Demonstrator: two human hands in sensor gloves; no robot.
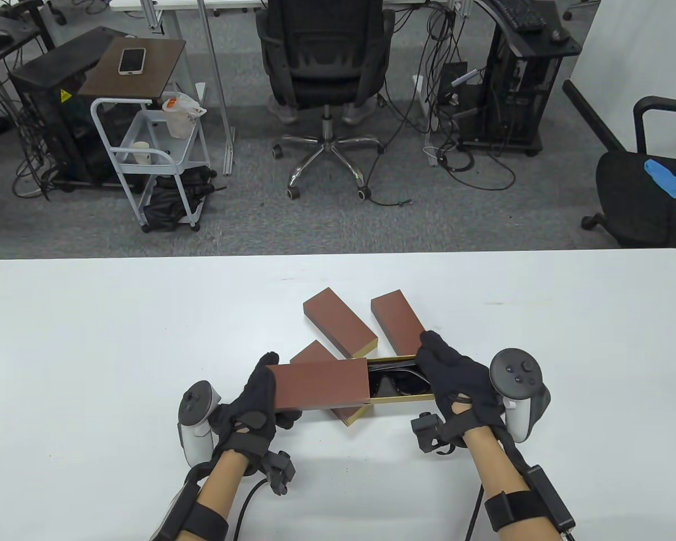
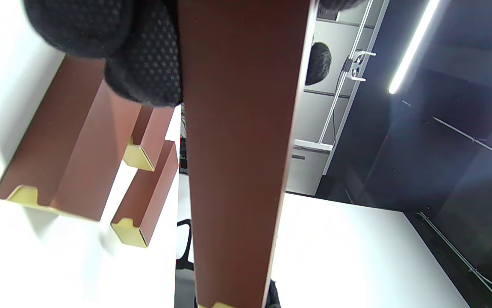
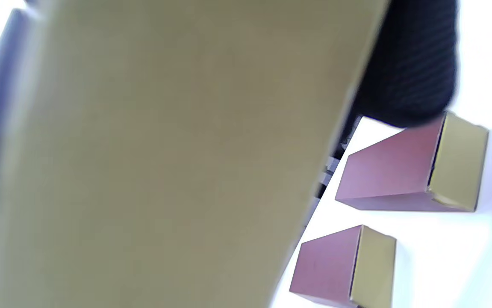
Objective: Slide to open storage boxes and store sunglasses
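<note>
Above table, left hand (image 1: 253, 403) gripping sleeve (image 1: 320, 385), right hand (image 1: 453, 378) holding tray (image 1: 404, 399), sunglasses (image 1: 397, 383) inside

Across my white bench (image 1: 90, 349) stands a black office chair (image 1: 324, 62) on grey carpet. To its left, a white trolley (image 1: 149, 160) carries a brown top with a phone (image 1: 132, 60) lying on it. Another black chair (image 1: 648, 191) sits far right.
</note>
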